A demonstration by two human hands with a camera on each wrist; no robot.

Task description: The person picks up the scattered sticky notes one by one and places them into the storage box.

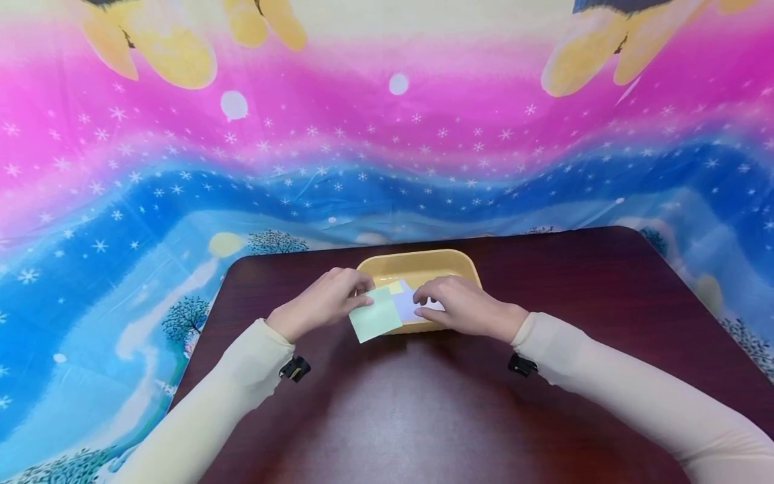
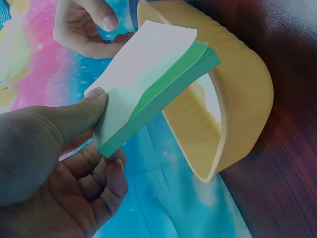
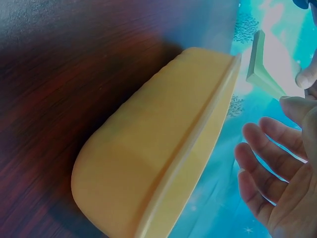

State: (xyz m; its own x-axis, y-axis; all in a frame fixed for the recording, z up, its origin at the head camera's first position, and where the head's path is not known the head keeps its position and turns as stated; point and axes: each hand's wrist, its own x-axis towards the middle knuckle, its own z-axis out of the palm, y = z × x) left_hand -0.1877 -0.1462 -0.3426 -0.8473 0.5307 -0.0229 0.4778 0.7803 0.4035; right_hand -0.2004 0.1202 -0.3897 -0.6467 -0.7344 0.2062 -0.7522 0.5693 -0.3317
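My left hand [image 1: 326, 299] pinches a pad of green sticky notes [image 1: 376, 316] by its corner, thumb on top and fingers beneath. The pad [image 2: 148, 64] is a thick square stack, its loose sheets fanning slightly at one end, held over the near left rim of a yellow plastic basket [image 1: 447, 259]. Inside the basket show a lilac paper piece [image 1: 406, 306] and a bit of yellow paper [image 1: 395, 288]. Over the basket's right side hovers my right hand [image 1: 468, 306], fingers loosely bent with nothing between them. In the right wrist view its thumb [image 3: 294, 106] lies close to the green pad.
The basket stands near the far edge of a dark reddish-brown table [image 1: 423, 417]. Behind hangs a pink and blue cloth [image 1: 387, 154] with snowflakes and trees. A small black device [image 1: 294, 368] sits at the left wrist, another [image 1: 523, 364] at the right.
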